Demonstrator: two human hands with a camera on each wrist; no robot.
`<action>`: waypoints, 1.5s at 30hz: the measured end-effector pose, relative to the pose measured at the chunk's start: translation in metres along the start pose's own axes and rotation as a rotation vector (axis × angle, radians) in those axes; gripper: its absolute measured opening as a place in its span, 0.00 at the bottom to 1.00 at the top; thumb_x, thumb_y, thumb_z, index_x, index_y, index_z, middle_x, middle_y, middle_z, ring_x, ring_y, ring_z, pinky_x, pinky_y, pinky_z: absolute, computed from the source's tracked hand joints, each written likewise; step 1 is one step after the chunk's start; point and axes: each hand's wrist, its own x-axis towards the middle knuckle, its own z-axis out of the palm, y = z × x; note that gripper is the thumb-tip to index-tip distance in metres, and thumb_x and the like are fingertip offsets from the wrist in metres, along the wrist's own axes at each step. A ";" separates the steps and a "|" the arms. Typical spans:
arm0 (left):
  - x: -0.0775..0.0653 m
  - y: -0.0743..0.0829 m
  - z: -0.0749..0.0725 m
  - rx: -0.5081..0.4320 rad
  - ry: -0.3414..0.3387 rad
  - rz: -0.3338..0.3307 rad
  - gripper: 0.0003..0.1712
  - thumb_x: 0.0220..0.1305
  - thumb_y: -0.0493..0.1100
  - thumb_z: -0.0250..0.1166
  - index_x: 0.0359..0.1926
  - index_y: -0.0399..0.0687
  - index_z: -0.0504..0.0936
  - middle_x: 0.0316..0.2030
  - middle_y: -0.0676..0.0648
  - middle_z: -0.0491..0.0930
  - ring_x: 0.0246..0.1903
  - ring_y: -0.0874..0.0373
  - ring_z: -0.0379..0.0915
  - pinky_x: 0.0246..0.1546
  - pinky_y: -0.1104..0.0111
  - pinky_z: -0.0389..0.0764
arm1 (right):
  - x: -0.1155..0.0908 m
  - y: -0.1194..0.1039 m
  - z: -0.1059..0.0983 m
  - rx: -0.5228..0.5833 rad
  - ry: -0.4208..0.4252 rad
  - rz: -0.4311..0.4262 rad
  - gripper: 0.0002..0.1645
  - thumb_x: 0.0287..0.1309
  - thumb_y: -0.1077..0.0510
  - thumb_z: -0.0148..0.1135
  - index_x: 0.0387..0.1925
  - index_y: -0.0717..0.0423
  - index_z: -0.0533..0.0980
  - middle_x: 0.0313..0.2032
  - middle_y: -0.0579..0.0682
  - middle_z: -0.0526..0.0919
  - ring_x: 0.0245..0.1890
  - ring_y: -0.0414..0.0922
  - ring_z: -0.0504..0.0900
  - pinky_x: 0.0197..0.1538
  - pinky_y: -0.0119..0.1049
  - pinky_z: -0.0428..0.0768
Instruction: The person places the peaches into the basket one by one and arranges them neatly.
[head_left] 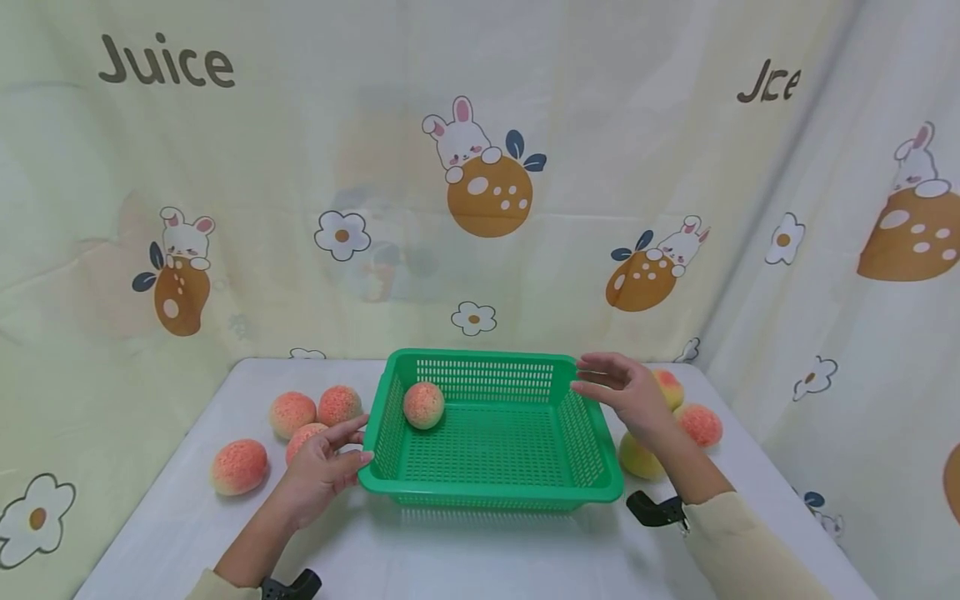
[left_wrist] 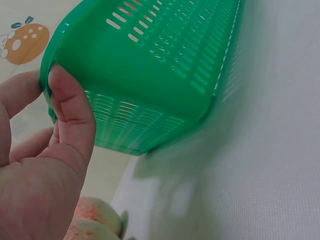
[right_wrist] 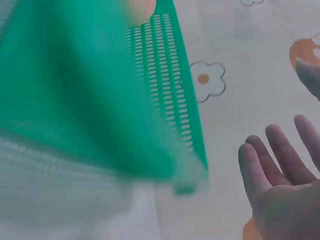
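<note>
A green plastic basket with slotted walls is at the middle of the white table, one pink-orange peach inside its back left corner. My left hand is at the basket's left end. In the left wrist view, that hand's thumb and fingers pinch the rim from both sides. By the back right corner is my right hand, its fingers extended and spread. The right wrist view shows the right hand apart from the basket's blurred edge, with nothing in its palm.
Several peaches, including a front one, lie left of the basket, close to my left hand. On the right, a yellow fruit and a pink peach lie near my right forearm. A printed curtain hangs behind the table.
</note>
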 end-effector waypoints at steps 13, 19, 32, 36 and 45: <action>-0.001 0.001 0.000 0.005 -0.009 0.003 0.42 0.68 0.37 0.68 0.78 0.45 0.60 0.57 0.43 0.69 0.43 0.60 0.82 0.46 0.68 0.87 | -0.025 0.047 -0.023 -0.071 0.144 0.047 0.39 0.61 0.39 0.70 0.66 0.55 0.73 0.62 0.54 0.81 0.51 0.27 0.81 0.51 0.22 0.82; 0.000 0.000 -0.001 0.011 -0.007 0.006 0.42 0.68 0.38 0.68 0.78 0.45 0.60 0.57 0.42 0.69 0.43 0.60 0.82 0.47 0.68 0.87 | -0.037 0.065 -0.028 -0.050 0.217 0.043 0.37 0.61 0.41 0.71 0.65 0.56 0.75 0.51 0.33 0.83 0.49 0.25 0.81 0.49 0.19 0.81; 0.001 -0.002 -0.001 0.002 -0.007 0.004 0.42 0.68 0.37 0.68 0.78 0.46 0.61 0.56 0.44 0.69 0.44 0.60 0.83 0.48 0.68 0.87 | -0.053 0.096 -0.035 -0.103 0.371 0.018 0.32 0.59 0.46 0.74 0.59 0.60 0.79 0.44 0.24 0.81 0.48 0.22 0.78 0.49 0.12 0.76; 0.002 -0.002 -0.001 -0.002 0.002 0.002 0.41 0.68 0.36 0.68 0.78 0.47 0.62 0.56 0.45 0.69 0.44 0.60 0.83 0.48 0.67 0.87 | -0.055 0.104 -0.036 -0.143 0.393 0.073 0.33 0.58 0.42 0.74 0.59 0.56 0.80 0.48 0.32 0.83 0.53 0.32 0.79 0.50 0.12 0.74; 0.001 -0.003 -0.001 0.007 -0.012 0.017 0.42 0.68 0.38 0.68 0.78 0.45 0.60 0.56 0.44 0.69 0.45 0.60 0.82 0.49 0.68 0.87 | -0.055 0.123 -0.034 -0.184 0.396 0.195 0.40 0.57 0.36 0.73 0.65 0.52 0.77 0.65 0.53 0.77 0.58 0.37 0.76 0.50 0.11 0.72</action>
